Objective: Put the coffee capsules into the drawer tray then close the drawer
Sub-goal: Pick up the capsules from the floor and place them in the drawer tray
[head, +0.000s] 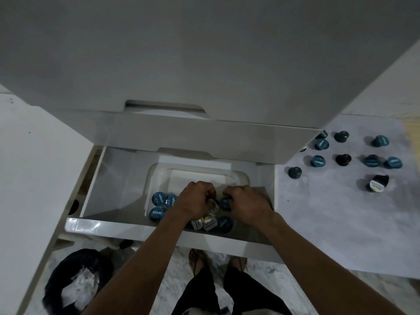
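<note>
Head view: both hands [197, 198] [247, 205] over tray [241, 176], far half open.

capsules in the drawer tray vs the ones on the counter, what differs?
The tray capsules sit bunched and touching at the near end of the clear tray, lids mostly up, with both hands among them. The counter capsules lie spread apart on the white counter, several upside down or tipped, untouched. Both groups are mostly blue-lidded, with a few pale-lidded ones.
</note>
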`<state>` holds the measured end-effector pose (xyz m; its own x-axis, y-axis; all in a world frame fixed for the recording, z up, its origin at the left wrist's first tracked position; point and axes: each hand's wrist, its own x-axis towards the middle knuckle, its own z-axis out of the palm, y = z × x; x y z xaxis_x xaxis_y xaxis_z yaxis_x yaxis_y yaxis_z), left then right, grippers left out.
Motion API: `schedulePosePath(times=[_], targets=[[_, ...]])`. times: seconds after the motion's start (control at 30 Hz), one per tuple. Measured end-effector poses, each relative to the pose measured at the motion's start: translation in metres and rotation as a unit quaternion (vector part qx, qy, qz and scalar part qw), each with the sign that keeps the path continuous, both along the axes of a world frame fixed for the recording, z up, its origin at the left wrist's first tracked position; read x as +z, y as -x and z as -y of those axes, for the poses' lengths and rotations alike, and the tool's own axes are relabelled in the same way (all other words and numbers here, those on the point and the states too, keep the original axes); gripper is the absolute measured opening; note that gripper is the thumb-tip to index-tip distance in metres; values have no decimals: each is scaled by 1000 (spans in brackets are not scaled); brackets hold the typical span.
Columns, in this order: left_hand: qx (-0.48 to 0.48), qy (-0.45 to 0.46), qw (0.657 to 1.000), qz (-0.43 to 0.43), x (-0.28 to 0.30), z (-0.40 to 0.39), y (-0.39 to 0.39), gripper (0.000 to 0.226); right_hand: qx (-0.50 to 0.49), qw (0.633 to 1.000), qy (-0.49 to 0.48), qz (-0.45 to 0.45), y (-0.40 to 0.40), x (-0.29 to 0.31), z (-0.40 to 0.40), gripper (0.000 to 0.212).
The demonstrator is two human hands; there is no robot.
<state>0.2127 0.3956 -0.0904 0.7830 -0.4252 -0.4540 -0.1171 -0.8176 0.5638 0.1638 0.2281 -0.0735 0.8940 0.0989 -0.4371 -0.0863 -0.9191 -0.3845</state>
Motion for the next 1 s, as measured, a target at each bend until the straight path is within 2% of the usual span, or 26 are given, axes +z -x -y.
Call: schedulePosePath(times=[0.17, 0.33, 0.47, 0.6, 0.8, 1.0], targets=[[-19, -18, 1000, -2, 0, 1, 0, 23, 33, 999, 23, -15, 4, -1, -2, 21], [-21, -24, 999, 1, 2, 0, 2, 29, 33, 999, 8, 2, 5, -2, 0, 31], [3, 2, 998, 57, 9, 1, 3, 31, 22, 999, -31, 21, 4, 3, 1, 37], [26, 25, 993, 108, 23, 2, 7, 29, -26, 994, -91, 63, 8, 14, 1, 41], [33, 99, 982, 160, 43, -5, 10, 23, -124, 967, -161, 155, 21, 40, 0, 33], [41, 142, 968, 205, 52, 8, 31, 17, -186, 941, -201, 198, 56, 58, 7, 27]])
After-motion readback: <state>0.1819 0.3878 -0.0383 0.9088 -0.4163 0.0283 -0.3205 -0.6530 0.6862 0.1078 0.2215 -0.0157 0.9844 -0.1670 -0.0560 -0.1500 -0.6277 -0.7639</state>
